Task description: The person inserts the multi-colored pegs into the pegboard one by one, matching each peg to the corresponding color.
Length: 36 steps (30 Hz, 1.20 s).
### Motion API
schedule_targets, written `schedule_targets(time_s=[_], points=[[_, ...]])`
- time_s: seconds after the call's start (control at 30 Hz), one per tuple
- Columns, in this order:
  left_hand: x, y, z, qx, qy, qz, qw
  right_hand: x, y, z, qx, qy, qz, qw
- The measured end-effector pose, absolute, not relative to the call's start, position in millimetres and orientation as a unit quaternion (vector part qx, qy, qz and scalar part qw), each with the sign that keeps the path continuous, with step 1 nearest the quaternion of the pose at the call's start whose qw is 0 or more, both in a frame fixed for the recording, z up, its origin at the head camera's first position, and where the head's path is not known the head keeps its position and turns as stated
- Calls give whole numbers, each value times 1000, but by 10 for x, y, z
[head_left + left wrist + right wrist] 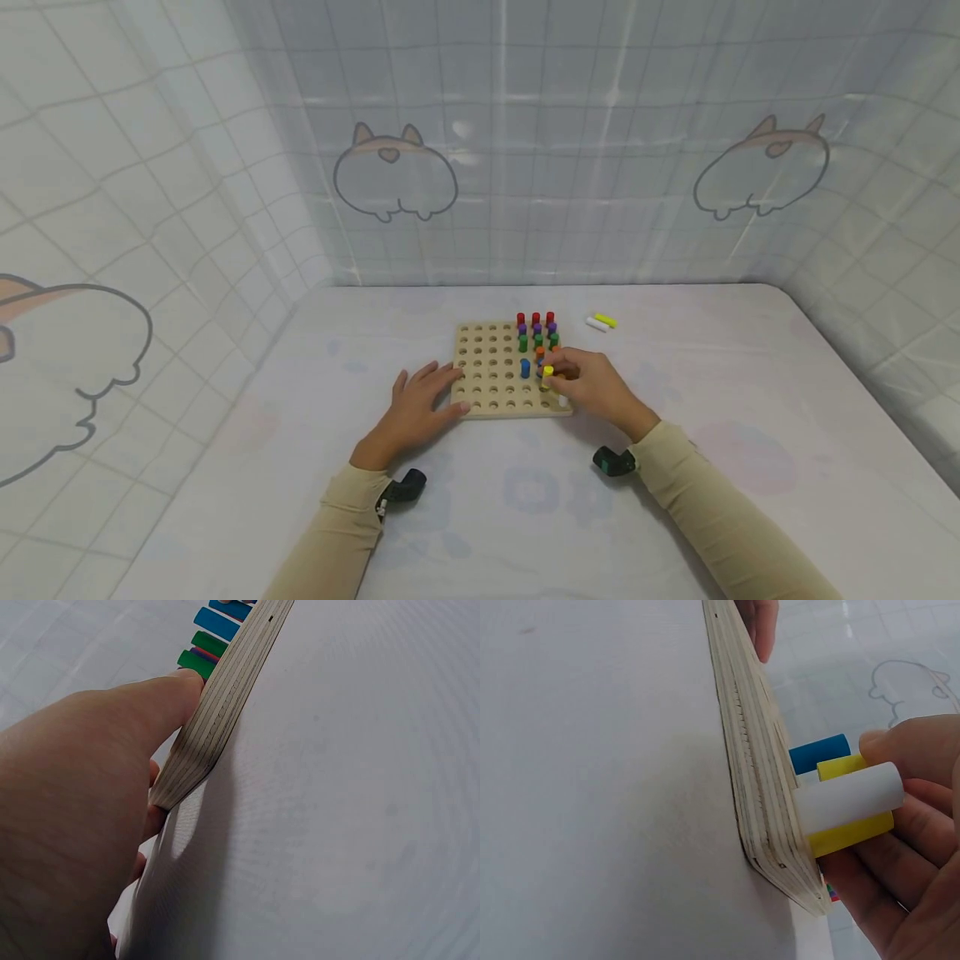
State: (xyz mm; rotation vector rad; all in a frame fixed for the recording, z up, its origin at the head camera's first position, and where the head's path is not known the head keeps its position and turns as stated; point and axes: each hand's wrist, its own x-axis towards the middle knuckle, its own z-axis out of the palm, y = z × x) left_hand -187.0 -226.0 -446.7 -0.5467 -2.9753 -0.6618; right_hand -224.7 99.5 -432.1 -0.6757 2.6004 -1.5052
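A wooden pegboard [491, 412] with rows of round holes lies flat on the table. My right hand [600, 387] pinches a yellow peg [547, 377] upright over the front right part of the board. Beside it, a white peg [855, 799] stands at the front right corner, with another yellow peg [859, 832] behind. My left hand [416, 408] rests along the board's left edge, fingers spread and thumb at the front left corner. Red, purple, green, orange and blue pegs [525, 368] stand in rows on the right side; my right hand partly hides some.
Past the board's far right corner, a loose white peg [597, 325] and a yellow-green peg [605, 320] lie on the white tablecloth [517, 517]. Curtains [570, 208] printed with a grid and cartoon animals hang behind the table and at both sides.
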Motion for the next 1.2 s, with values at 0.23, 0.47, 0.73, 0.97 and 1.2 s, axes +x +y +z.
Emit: schedule_targets(time_s=[0.23,0.47,0.73,0.97,1.2], points=[[-1857,-2264,-4458,-170,-962,-215,18,-2264,960,-4355,-207,849,-485,39],[-1870,-2261,-4464,-173,-961,-216,19,-2240,930,-4355,-213,862,-461,15],[-1879,-2253,-4466,-177,-961,-213,20,-2227,941,-4356,-211,871,-443,9],[-1884,-2256,-4459,-177,-961,-213,19,-2224,930,-4349,-213,870,-445,5],[-1885,-2256,-4465,-173,-963,-207,15,-2220,919,-4354,-205,873,-443,8]])
